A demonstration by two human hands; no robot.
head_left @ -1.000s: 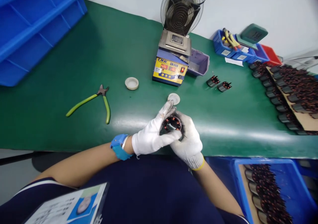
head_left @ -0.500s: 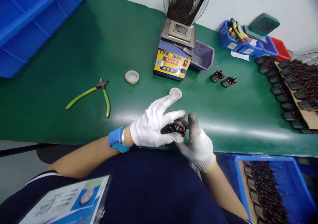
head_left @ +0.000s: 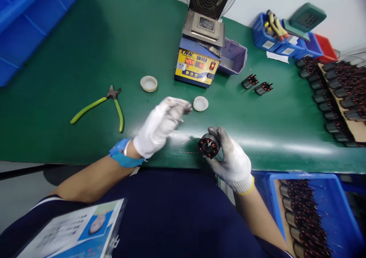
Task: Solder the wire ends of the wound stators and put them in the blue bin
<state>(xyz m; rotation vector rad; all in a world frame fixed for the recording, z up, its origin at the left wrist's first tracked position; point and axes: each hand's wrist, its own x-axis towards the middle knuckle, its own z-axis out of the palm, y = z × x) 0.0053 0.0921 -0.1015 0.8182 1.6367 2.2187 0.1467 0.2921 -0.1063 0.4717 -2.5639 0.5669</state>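
Note:
Gripped in my right hand is a motor stator, a dark metal cylinder with copper windings; its open end faces me, and thin wire leads stick out to the left. My left hand, in a white glove with grey-stained fingertips, is apart from the stator, up and to its left. Its fingers are curled together and somewhat blurred, so whatever they may pinch is hidden. A small white round dish lies just right of those fingertips. Green-handled cutting pliers rest with handles spread, farther left.
Behind the dish stands a yellow-and-blue solder pot with lit digits. Another white dish is left of it. Two stators stand at right, near rows of stators. A blue crate of stators sits below the table edge.
My left hand has let go of the stator and moved left and up, its fingers now curled. My right hand keeps hold of the stator, whose wound end now shows fully.

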